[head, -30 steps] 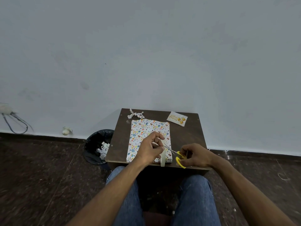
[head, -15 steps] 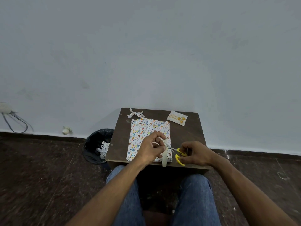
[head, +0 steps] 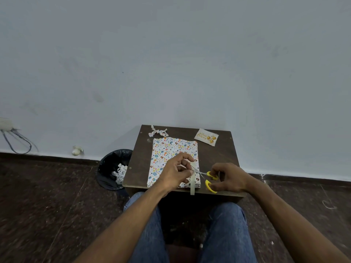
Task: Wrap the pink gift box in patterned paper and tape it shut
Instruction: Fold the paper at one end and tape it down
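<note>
Your left hand has its fingers curled, thumb and fingertips pinching a strip of pale tape near its upper end; the strip runs down over the near edge of the box and hangs past the table's front edge. Your right hand grips the yellow-handled scissors, fingers curled about the two loops (how far they pass through the loops cannot be told). The loops stand apart, and the blades point left and slightly up toward the tape, their tips just at your left fingertips; whether the blades touch the tape cannot be made out.

The gift box lies flat under your left hand, fully covered in white patterned paper with small coloured motifs; no pink shows. It sits left of centre on the dark brown table, long axis running away from you, near end close to the front edge.

Outward: a twisted scrap of the same paper lies at the table's far left corner, a small birthday card at the far right. A black-lined bin holding paper scraps stands on the floor to the table's left. Your knees in blue jeans sit below the table edge.
</note>
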Tool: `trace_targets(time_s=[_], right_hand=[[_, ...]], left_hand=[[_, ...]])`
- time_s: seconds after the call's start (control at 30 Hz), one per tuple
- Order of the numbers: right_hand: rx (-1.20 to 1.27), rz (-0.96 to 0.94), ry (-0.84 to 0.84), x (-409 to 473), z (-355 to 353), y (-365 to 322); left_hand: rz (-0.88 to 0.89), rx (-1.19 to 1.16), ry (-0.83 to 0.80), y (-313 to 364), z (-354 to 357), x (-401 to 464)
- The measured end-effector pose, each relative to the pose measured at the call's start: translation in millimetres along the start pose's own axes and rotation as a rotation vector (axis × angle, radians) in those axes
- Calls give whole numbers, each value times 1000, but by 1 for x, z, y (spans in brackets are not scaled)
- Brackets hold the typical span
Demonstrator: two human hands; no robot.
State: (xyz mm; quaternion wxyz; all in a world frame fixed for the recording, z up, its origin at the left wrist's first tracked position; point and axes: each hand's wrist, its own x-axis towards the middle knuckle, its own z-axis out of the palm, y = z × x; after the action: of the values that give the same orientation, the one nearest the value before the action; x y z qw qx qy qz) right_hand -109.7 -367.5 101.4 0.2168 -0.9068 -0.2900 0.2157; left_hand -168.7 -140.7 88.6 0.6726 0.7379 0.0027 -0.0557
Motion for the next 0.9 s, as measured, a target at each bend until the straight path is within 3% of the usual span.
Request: trace_targets(time_s=[0.9], right_hand=[[-36,-47,70,-1,2,6]], left_hand=[[-45,-21,-3,-1,2,5]])
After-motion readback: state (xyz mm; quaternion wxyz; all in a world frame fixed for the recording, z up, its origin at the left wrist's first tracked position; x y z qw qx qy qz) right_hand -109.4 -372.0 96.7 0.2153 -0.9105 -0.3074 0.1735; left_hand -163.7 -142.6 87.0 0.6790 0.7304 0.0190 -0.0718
